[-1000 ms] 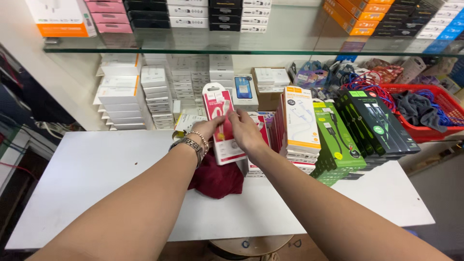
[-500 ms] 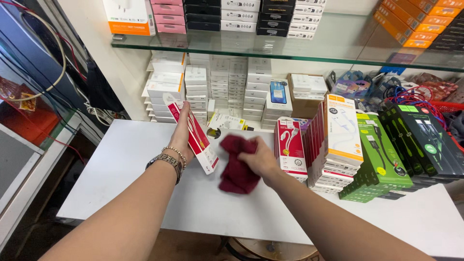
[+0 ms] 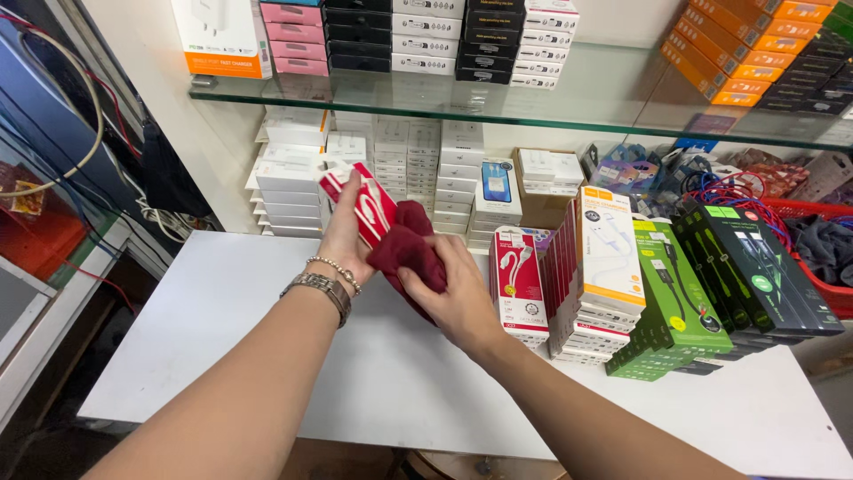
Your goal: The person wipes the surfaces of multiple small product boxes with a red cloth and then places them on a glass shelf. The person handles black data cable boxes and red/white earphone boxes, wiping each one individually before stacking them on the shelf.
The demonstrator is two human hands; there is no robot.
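Observation:
My left hand (image 3: 345, 238) holds a flat red and white packet with a cable pictured on it (image 3: 362, 203), tilted above the white table (image 3: 222, 347). A watch and bead bracelets (image 3: 325, 284) sit on that wrist. My right hand (image 3: 458, 289) grips a dark red cloth (image 3: 407, 252) and presses it against the packet's face. Just right of my right hand stands a stack of similar red and white packets (image 3: 518, 283).
Stacks of white and orange boxes (image 3: 609, 267) and green and black boxes (image 3: 711, 284) stand at the right. White boxes (image 3: 293, 173) line the back wall under a glass shelf (image 3: 498, 98). A red basket (image 3: 817, 258) sits far right. Cables (image 3: 53, 160) hang at left.
The packet rose from beside the table up to chest height, and my right hand lifted the cloth off the table onto the packet. The view swung left, then steadied.

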